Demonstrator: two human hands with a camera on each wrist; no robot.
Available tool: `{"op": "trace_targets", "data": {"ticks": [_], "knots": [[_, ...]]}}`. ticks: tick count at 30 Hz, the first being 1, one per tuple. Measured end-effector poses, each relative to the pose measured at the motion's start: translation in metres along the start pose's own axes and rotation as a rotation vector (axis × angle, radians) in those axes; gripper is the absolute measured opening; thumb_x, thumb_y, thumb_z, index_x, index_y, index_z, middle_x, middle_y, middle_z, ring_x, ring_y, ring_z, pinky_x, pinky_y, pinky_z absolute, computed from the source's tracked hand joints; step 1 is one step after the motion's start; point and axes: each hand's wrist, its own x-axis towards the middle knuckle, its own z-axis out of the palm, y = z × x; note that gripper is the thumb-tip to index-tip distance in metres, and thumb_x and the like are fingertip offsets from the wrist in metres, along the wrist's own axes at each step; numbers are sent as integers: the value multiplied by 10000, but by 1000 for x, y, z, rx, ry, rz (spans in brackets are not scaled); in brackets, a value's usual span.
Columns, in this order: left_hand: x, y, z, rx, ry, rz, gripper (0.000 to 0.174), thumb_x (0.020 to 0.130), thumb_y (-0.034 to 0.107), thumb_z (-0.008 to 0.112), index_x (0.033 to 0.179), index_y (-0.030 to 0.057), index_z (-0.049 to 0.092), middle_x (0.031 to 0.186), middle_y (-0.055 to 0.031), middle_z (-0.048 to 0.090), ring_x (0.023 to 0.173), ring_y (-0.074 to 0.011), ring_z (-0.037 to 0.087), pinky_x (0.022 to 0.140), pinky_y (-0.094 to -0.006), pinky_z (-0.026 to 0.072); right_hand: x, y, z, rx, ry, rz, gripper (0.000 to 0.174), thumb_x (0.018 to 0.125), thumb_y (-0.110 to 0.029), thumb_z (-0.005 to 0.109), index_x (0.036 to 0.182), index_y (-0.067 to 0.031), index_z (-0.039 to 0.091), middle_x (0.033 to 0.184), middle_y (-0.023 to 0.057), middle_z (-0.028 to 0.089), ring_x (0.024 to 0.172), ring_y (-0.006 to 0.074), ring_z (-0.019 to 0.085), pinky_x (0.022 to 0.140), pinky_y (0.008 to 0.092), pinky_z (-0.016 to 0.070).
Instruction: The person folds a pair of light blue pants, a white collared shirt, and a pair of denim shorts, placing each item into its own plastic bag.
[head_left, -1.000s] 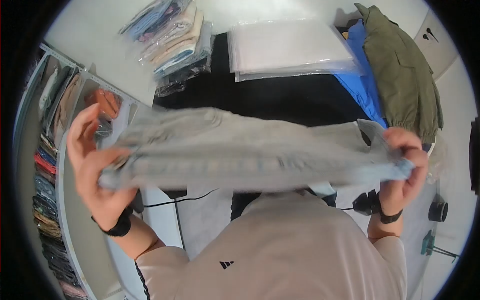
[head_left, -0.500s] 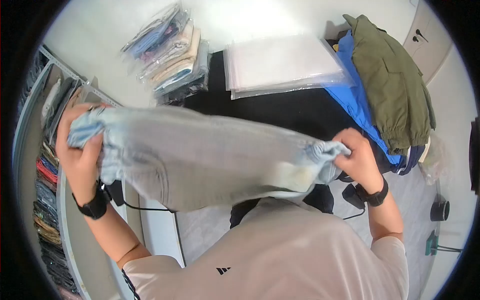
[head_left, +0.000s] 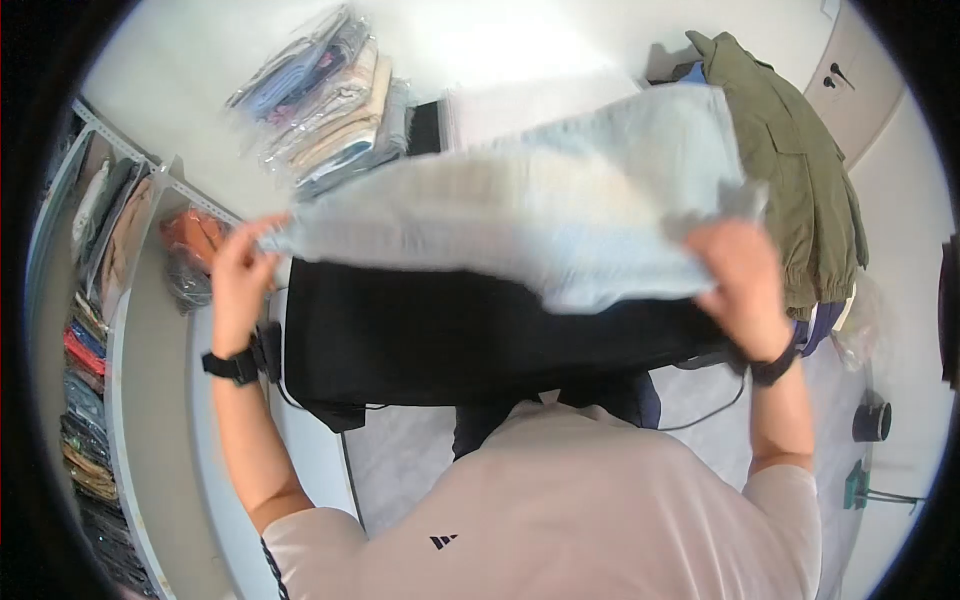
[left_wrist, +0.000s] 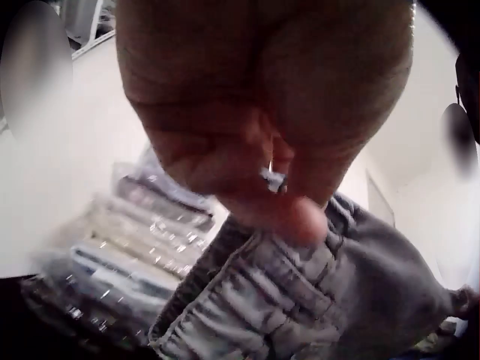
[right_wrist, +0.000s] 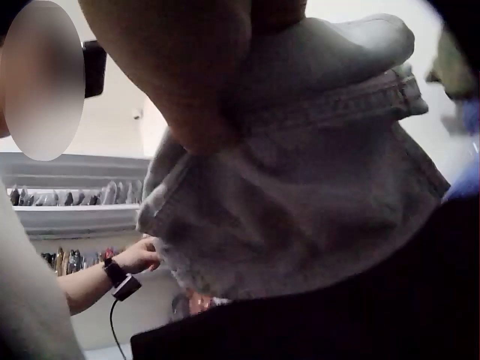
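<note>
A pair of light-blue denim pants (head_left: 560,210) is stretched between both hands above a black-covered table (head_left: 430,335), blurred in the head view. On the left, my left hand (head_left: 243,270) pinches a corner of the pants between thumb and fingers. The left wrist view shows the gathered elastic waistband (left_wrist: 247,300) hanging below this hand. My right hand (head_left: 742,285) grips the wider end, its fingers partly hidden by the cloth. A stitched hem (right_wrist: 337,105) shows close by the right hand in the right wrist view.
Bagged folded clothes (head_left: 335,110) are stacked at the back left. Clear plastic bags (head_left: 530,105) lie behind the pants. An olive garment (head_left: 790,170) hangs over the table's right side. Shelves (head_left: 120,330) of packed clothes stand at left, and a cable (head_left: 715,410) trails from the right wrist.
The pants have gone from near the chest out over the table, turned and spread wider at the right end. Both hands have moved, the left inward and the right outward since half a second ago.
</note>
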Motion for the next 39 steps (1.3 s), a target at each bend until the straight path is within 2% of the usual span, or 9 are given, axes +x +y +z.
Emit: {"op": "trace_targets", "data": {"ticks": [4, 10, 13, 16, 20, 26, 29, 34, 39], "knots": [[-60, -65, 51, -365, -325, -236, 374, 707, -187, 462, 1009, -8, 591, 1212, -114, 573, 851, -134, 597, 667, -244, 525, -67, -31, 70, 422, -383, 95, 345, 654, -106, 703, 981, -60, 599, 1012, 102, 604, 959, 305, 568, 832, 402, 456], [-112, -85, 72, -445, -207, -324, 401, 700, -180, 449, 1028, 17, 569, 1346, -107, 464, 921, -133, 586, 766, -254, 503, -72, -8, 56, 611, -267, 488, 179, 778, -157, 687, 870, -16, 628, 889, 107, 643, 856, 287, 603, 780, 355, 474], [-111, -71, 67, -541, -218, -454, 242, 888, 60, 483, 1122, 79, 541, 1318, -83, 481, 1009, -109, 549, 789, -246, 473, -66, 16, 67, 575, -187, 877, 145, 815, -106, 641, 890, 18, 620, 850, 117, 644, 785, 185, 616, 698, 286, 481], [-106, -64, 75, -635, -147, -625, 346, 950, 333, 431, 1190, 94, 501, 1261, -62, 497, 1066, -124, 510, 794, -252, 447, -75, 56, 105, 667, -66, 973, 404, 828, -204, 667, 1133, 29, 540, 918, 95, 632, 773, 138, 587, 653, 254, 463], [-100, -77, 91, -567, -113, -525, 377, 892, 79, 557, 1254, 40, 460, 1120, -59, 548, 956, -117, 543, 805, -250, 442, -46, 80, 111, 935, -292, 1282, 616, 778, -346, 714, 1197, 58, 510, 929, 51, 622, 681, 91, 525, 543, 218, 364], [-93, -53, 89, -597, -114, -520, 601, 795, -59, 535, 1360, 29, 350, 1023, -76, 575, 901, -132, 551, 821, -259, 438, -12, 58, 96, 1425, -236, 1218, 385, 835, -146, 657, 1167, 28, 572, 925, 38, 629, 780, 92, 568, 687, 217, 451], [-95, -65, 87, -553, -135, -536, 655, 776, -73, 535, 1386, 42, 327, 1047, -86, 568, 923, -145, 549, 839, -275, 434, -17, 35, 89, 829, 48, 752, 347, 778, 44, 582, 1108, -42, 641, 830, 7, 630, 772, 132, 564, 743, 260, 450], [-89, -83, 74, -158, -148, -498, 648, 791, -53, 547, 1391, 104, 359, 1214, -109, 508, 1070, -177, 507, 899, -309, 413, -23, 14, 48, 810, -245, 169, 509, 542, 112, 538, 943, -133, 732, 603, 64, 423, 613, 216, 423, 639, 322, 368], [-54, -65, 72, -172, -213, -305, 556, 854, 19, 549, 1378, 124, 394, 1391, -59, 419, 1223, -211, 424, 982, -332, 358, -17, 11, 31, 1160, -258, 269, 185, 724, -19, 684, 900, -59, 725, 717, 45, 621, 647, 187, 513, 605, 289, 399]]}}
